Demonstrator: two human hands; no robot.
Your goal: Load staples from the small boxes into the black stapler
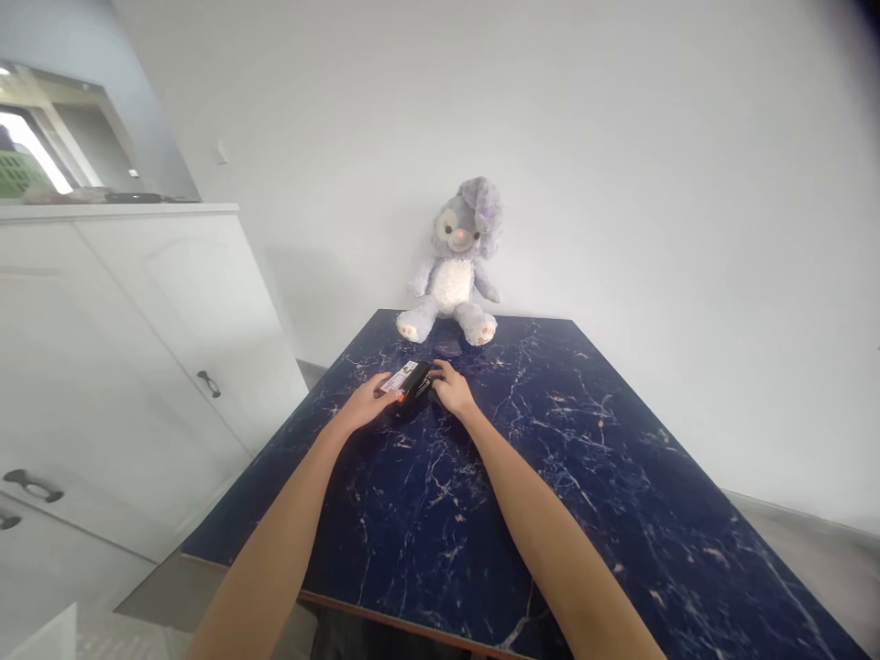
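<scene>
Dark marble surface (619, 477) is carrying a plush rabbit (457, 266) at its far edge. Left hand (368, 403) is grasping the black object (412, 379) mid-surface, between both hands. Right hand (450, 390) is touching its right end, grip unclear. Its long axis is running near-left to far-right.

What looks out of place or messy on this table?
Nothing stands out. A stuffed rabbit sits upright at the far edge of the table; the left hand and right hand hold a black gadget. No spills.

Head camera looks forward-down along the table (619, 477).
</scene>
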